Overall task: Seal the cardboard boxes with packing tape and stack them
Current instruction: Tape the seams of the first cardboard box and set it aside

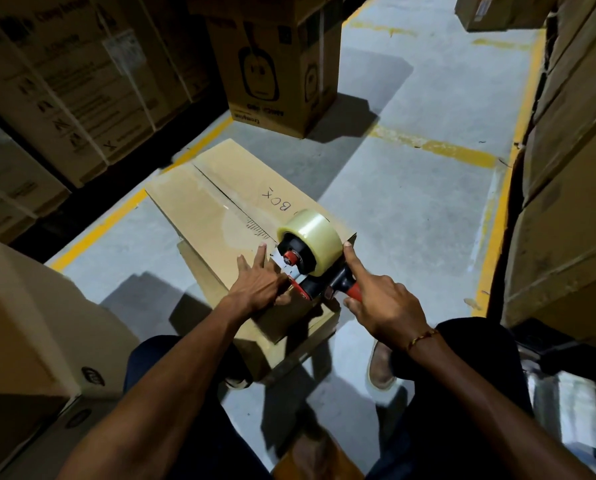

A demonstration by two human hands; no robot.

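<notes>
A long flat cardboard box (220, 209) lies on the grey floor in front of me, its two top flaps meeting along a middle seam, with "BOX" handwritten on it. A red and black tape dispenser (307, 268) with a clear tape roll (312, 233) sits at the box's near end, over the seam. My right hand (381, 306) grips the dispenser's red handle, index finger stretched along the roll's side. My left hand (260, 284) lies flat on the box top just left of the dispenser, fingers straight, pressing down.
A tall printed carton (275, 67) stands beyond the box. Stacked cartons line the left side (64, 84) and the right side (573, 161). Another carton (26, 327) sits at my near left. Yellow floor lines (435, 147) cross the concrete. My knees and shoes flank the box's near end.
</notes>
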